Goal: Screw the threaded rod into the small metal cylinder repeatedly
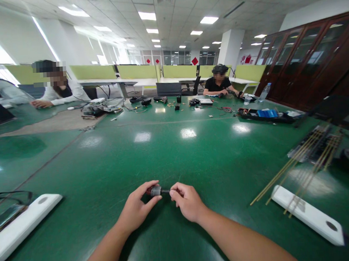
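Grey motor (156, 191), both hands' grip

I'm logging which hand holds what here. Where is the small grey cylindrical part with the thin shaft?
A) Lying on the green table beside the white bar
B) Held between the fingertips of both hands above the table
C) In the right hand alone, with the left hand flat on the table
B: the left hand grips the small grey part and the right hand pinches its thin shaft end, above the green table.
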A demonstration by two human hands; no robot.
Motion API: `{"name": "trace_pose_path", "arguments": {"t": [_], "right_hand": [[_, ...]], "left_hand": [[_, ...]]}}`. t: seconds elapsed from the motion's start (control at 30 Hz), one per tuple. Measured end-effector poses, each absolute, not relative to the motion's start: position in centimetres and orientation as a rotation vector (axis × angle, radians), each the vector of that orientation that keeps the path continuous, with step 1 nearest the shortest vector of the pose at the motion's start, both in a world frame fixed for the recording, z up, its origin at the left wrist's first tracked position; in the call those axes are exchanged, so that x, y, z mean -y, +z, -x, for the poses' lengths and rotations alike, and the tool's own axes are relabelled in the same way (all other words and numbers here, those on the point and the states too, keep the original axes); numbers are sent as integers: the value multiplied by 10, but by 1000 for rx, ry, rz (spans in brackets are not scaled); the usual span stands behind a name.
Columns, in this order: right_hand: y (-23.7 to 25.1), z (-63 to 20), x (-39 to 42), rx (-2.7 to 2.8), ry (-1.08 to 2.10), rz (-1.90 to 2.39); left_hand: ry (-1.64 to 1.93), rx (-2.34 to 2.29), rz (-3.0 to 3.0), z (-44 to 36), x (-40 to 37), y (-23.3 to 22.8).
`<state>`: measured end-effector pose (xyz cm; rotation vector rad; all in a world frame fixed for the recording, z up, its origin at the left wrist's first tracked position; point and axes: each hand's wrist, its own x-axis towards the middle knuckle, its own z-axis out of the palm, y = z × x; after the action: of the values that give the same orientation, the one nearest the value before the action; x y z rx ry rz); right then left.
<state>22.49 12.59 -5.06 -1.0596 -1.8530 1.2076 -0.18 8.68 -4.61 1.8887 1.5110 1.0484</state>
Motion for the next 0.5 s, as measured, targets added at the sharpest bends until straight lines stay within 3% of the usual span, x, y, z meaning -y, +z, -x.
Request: {"name": "trace_pose_path", "arguments": {"t": [0.5], "right_hand": [[-56, -226, -129, 1739, 1306, 1046]], "left_hand": [[1094, -1537, -1866, 7, -90, -48]]}}
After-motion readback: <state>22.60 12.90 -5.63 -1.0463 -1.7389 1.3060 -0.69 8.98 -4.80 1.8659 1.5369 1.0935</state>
